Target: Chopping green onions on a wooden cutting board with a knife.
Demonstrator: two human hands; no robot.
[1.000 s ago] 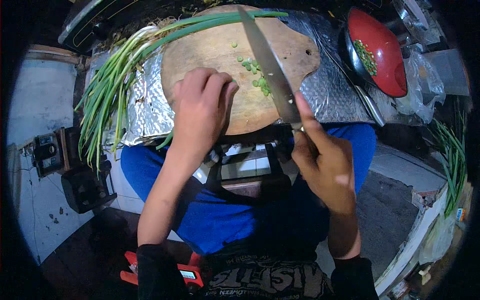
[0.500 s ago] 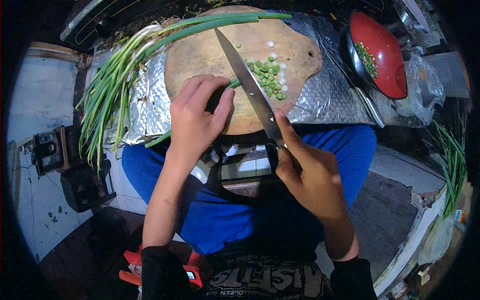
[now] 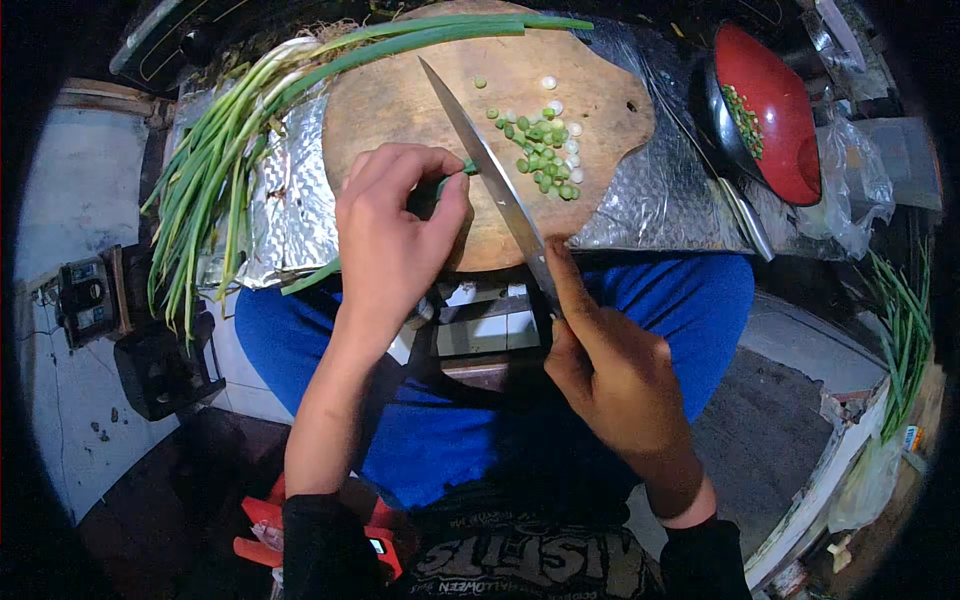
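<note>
My left hand (image 3: 398,225) is closed round a green onion (image 3: 318,277) at the left part of the wooden cutting board (image 3: 400,110). The onion's cut end pokes out by my thumb, and its leafy end trails toward the lower left. In my right hand (image 3: 622,370) is a long kitchen knife (image 3: 490,175), index finger laid along the blade, its tip slanting to the far left. The blade stands right beside the onion's end; whether it touches cannot be told. Sliced green onion rounds (image 3: 545,152) lie in a loose heap right of the blade.
A bunch of green onions (image 3: 225,165) lies left of the board, some leaves across its far edge. Right of the board are a metal-handled utensil (image 3: 748,222) and a red-lined bowl (image 3: 785,110) with chopped pieces. More green onions (image 3: 905,335) stand at far right.
The knife and my right hand have shifted slightly toward me and left. My left hand keeps its hold on the green onion. The whole view has tilted a little.
</note>
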